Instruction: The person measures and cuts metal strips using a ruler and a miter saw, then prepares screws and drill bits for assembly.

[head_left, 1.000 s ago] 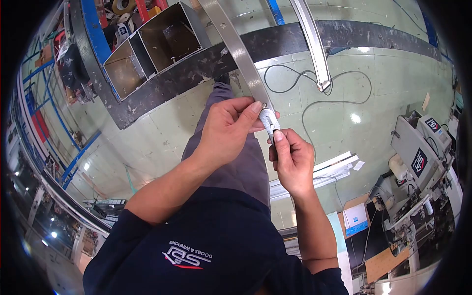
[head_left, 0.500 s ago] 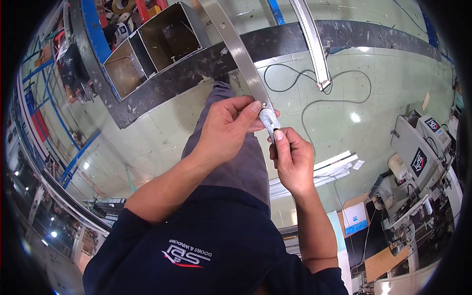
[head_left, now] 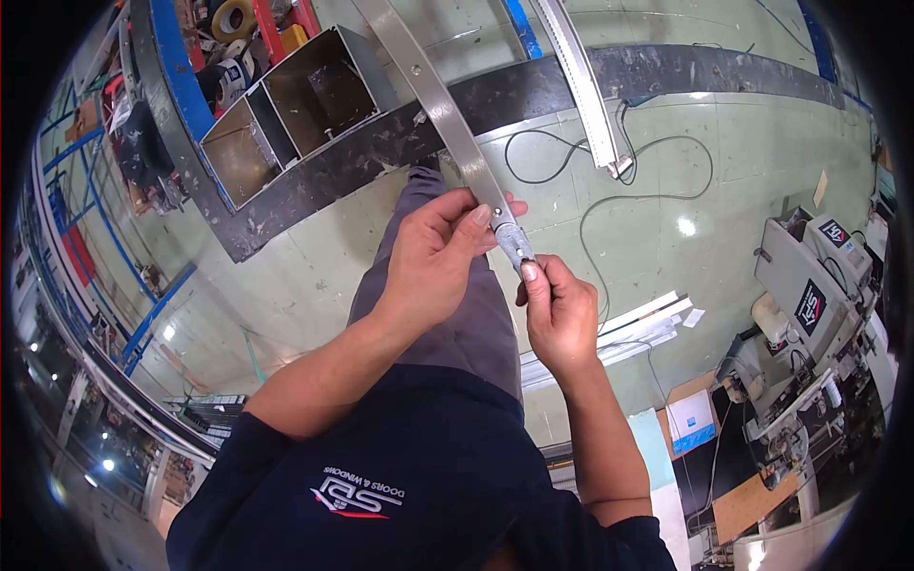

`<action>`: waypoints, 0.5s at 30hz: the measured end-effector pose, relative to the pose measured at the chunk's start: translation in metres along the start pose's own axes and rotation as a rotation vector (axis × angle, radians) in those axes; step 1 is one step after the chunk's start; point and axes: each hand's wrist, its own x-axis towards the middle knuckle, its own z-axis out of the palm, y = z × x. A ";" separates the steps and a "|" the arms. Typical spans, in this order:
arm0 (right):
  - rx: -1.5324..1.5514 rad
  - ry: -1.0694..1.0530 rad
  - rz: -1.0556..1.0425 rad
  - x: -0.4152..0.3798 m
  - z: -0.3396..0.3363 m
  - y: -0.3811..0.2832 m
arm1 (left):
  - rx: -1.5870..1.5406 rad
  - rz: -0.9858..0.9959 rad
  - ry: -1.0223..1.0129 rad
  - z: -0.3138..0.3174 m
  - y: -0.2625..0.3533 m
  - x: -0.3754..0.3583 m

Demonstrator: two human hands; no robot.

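A long flat metal bar (head_left: 443, 114) runs from the top of the view down to my hands. My left hand (head_left: 433, 252) is closed around its near end, with the thumb on top beside a small round hole or screw head. At that end sits a short grey metal end piece (head_left: 515, 242), which has an opening in it. My right hand (head_left: 562, 309) pinches the tip of this piece between thumb and fingers. How far the piece goes into the bar cannot be made out.
Under the bar lies a dark bench frame (head_left: 333, 157) carrying an open two-compartment metal box (head_left: 324, 90). A white slotted profile (head_left: 581, 86) rests across it to the right. A black cable (head_left: 657, 195) loops over the floor. Machines (head_left: 814, 285) stand at the right.
Both hands, the bar and the end piece have shifted slightly left and down in the view. Both grips look the same.
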 end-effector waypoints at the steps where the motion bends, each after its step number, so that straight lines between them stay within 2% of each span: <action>1: 0.000 0.031 -0.011 -0.001 0.001 -0.002 | 0.002 0.004 0.000 0.000 -0.001 0.000; 4: -0.035 0.067 -0.077 -0.005 0.003 0.002 | 0.002 0.017 -0.004 0.000 -0.003 0.001; 9: -0.109 0.042 -0.051 -0.004 0.003 0.019 | -0.076 0.031 -0.023 0.000 -0.003 0.001; 12: -0.104 0.041 -0.042 -0.003 0.002 0.020 | -0.042 -0.038 -0.023 -0.003 0.000 -0.001; 15: -0.126 0.028 0.007 -0.007 0.002 0.025 | -0.060 0.011 -0.043 -0.003 -0.003 0.001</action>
